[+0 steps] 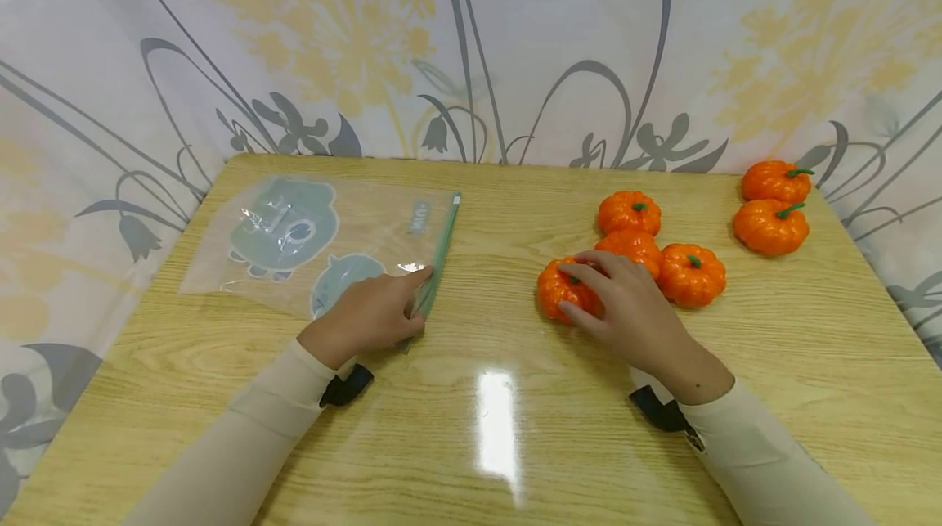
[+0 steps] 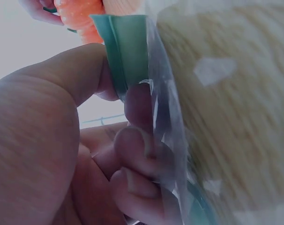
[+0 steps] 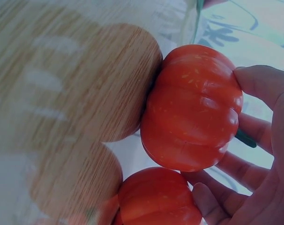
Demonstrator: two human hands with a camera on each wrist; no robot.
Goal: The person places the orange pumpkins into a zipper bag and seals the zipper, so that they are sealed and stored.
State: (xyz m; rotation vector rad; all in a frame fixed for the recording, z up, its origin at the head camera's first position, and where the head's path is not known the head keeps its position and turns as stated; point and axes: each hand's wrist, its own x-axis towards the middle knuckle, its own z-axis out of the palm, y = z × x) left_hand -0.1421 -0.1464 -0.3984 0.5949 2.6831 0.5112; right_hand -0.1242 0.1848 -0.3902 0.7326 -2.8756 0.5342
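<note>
A clear plastic zip bag (image 1: pixel 375 223) printed with pale blue cartoon figures lies flat on the left of the table, its green zip edge (image 1: pixel 445 241) facing right. My left hand (image 1: pixel 371 315) pinches that edge near its lower end. In the left wrist view the thumb and index finger hold the green strip (image 2: pixel 125 51), the other fingers curling against the clear plastic. Fingers and thumb of my right hand (image 1: pixel 625 309) grip a small orange pumpkin (image 1: pixel 557 290), with a green stem, that sits on the table. Another pumpkin (image 3: pixel 158 197) lies close beside it in the right wrist view.
Several more small pumpkins share the wooden table (image 1: pixel 471 420): one at the back (image 1: pixel 628 213), one partly behind my right hand (image 1: pixel 634 248), one to its right (image 1: pixel 692 275). Two others (image 1: pixel 770 227) sit at the far right. A flowered curtain (image 1: pixel 515 43) borders the table's back.
</note>
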